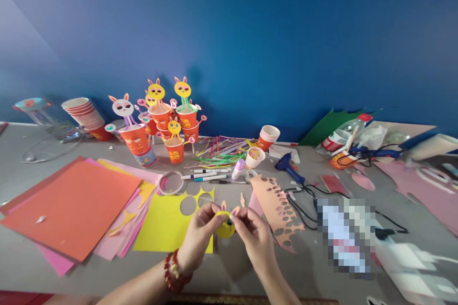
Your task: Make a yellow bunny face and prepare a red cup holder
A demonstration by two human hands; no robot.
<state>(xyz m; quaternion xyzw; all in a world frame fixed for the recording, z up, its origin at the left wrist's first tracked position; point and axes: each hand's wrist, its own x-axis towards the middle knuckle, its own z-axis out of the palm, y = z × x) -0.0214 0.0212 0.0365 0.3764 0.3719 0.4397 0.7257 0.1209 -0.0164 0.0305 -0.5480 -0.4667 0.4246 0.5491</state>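
Observation:
Between my two hands, above the grey table, is a round yellow paper bunny face (226,229) with two peach ears that have pink centres. My left hand (202,228), with red beads at the wrist, pinches its left side. My right hand (254,231) pinches its upper right side near the right ear. Part of the face is hidden under my fingers, though a dark eye shows. Below my left hand lies a yellow sheet (161,224) with round holes cut out. Right of my right hand is a peach sheet (277,209) full of cut-outs.
Orange paper cups with bunny figures (136,140) stand at the back left, beside stacked cups (84,116). Coloured paper sheets (78,205) lie left. Markers (211,177), a tape roll (171,183) and pipe cleaners (222,155) lie mid-table. A blue glue gun (289,167) with its cord lies right.

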